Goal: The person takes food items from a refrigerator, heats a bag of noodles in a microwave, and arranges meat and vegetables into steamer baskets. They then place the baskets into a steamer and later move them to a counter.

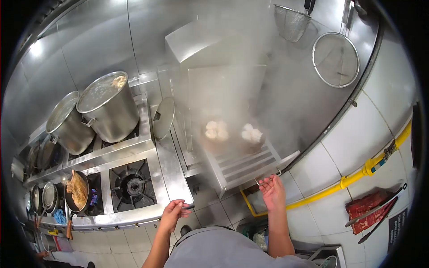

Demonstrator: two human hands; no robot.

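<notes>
Two clusters of white, bun-like food, a left cluster [216,131] and a right cluster [252,133], sit on dark round bases in a steaming metal cabinet. In front of them, a slatted metal drawer [243,166] is pulled out. My right hand [272,192] is closed around the wire handle at the drawer's front. Near the stove's front right corner, my left hand [173,214] is closed, fingers curled together. A small dark piece shows at its fingertips; I cannot make out what it is. Steam blurs the cabinet's inside.
Two tall stockpots, one nearer [109,109] and one farther [69,123], stand on the back burners. A frying pan [71,207] holds browned food over a blue flame. A metal lid [164,118] leans beside the stove. A yellow pipe [313,194] runs along the right wall, near tongs [377,210].
</notes>
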